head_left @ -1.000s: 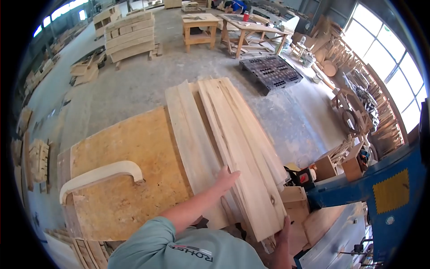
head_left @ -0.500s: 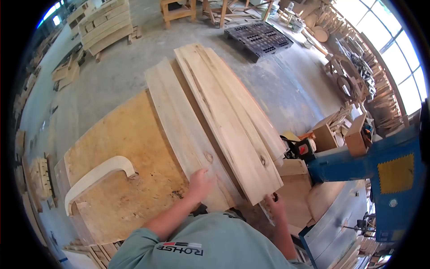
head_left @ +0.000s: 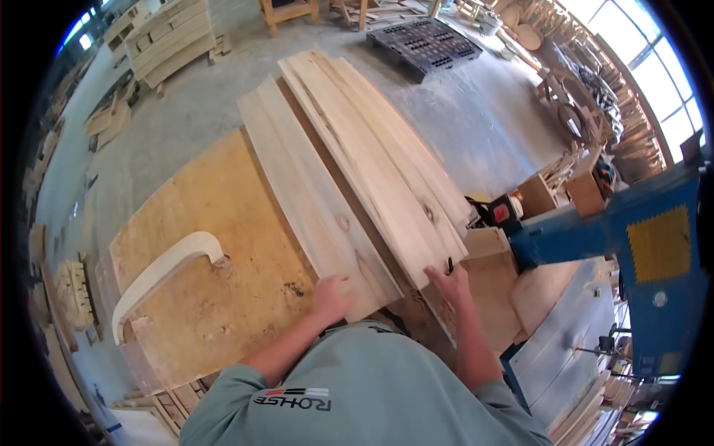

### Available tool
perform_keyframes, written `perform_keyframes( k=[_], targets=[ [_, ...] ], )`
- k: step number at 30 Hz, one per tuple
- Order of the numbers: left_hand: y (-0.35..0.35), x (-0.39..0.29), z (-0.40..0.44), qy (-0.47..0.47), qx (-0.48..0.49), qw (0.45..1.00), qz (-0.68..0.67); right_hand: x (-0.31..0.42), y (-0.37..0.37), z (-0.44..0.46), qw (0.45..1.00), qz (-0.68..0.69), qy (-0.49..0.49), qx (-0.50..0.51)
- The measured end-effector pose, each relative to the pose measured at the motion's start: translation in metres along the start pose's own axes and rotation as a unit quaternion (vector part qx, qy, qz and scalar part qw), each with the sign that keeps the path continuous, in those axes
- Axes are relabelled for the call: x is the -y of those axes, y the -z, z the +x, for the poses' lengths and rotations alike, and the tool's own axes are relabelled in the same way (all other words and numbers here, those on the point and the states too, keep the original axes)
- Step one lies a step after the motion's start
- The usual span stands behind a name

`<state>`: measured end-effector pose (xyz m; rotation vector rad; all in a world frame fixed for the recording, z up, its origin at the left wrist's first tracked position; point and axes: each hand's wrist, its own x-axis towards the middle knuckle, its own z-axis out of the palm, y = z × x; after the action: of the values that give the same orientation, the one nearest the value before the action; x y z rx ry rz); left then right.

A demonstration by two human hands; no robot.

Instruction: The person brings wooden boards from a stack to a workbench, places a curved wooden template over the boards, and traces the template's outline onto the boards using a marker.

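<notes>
A long pale wooden board (head_left: 297, 189) lies across the worktable, its near end close to my body. My left hand (head_left: 333, 299) is at that board's near left edge, fingers curled over it. Beside it, across a narrow dark gap, lies a second, knotty board (head_left: 372, 171), with more boards overlapping at its right. My right hand (head_left: 451, 285) is at the near end of this second board, fingertips touching its end. A short black pen-like stick (head_left: 450, 265) pokes up from between the right fingers; its exact kind is too small to make out.
A curved wooden piece (head_left: 160, 279) rests on the yellowish plywood top (head_left: 223, 193) at left. At right stand a blue machine arm (head_left: 573, 234) and its grey metal table (head_left: 565, 334). A black pallet (head_left: 425, 44) lies on the floor ahead.
My right hand has moved up and forward onto the knotty board's near end. My left hand has slid slightly toward the near end of its board. The view has shifted a little.
</notes>
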<state>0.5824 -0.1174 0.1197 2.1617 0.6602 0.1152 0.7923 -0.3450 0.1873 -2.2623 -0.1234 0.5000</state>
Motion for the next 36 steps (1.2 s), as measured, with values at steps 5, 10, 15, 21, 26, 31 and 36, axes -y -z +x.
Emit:
perform_keyframes(
  k=[5, 10, 15, 21, 26, 31, 36],
  targets=[
    [0.000, 0.000, -0.042, 0.059, -0.023, 0.998, 0.023, -0.042, -0.018, 0.013, 0.989, 0.080, 0.115, -0.038],
    [-0.016, 0.047, -0.133, 0.163, -0.141, 0.970, -0.115, -0.070, -0.029, 0.012, 0.972, 0.228, 0.060, 0.003],
    [-0.019, 0.107, -0.281, 0.402, -0.214, 0.885, -0.100, -0.101, -0.038, -0.048, 0.929, 0.359, -0.083, 0.048],
    [-0.077, 0.177, -0.478, 0.599, -0.204, 0.766, 0.114, -0.245, -0.102, -0.063, 0.949, -0.062, -0.073, 0.299],
    [-0.091, 0.167, -0.530, 0.616, -0.314, 0.722, -0.028, -0.199, -0.182, -0.105, 0.855, -0.231, -0.030, 0.463],
    [-0.094, 0.192, -0.605, 0.540, -0.474, 0.676, -0.166, -0.141, -0.293, -0.158, 0.792, -0.326, 0.052, 0.514],
    [-0.112, 0.245, -0.760, 0.672, -0.513, 0.458, -0.274, -0.068, -0.418, -0.245, 0.706, -0.321, 0.191, 0.601]
  ],
)
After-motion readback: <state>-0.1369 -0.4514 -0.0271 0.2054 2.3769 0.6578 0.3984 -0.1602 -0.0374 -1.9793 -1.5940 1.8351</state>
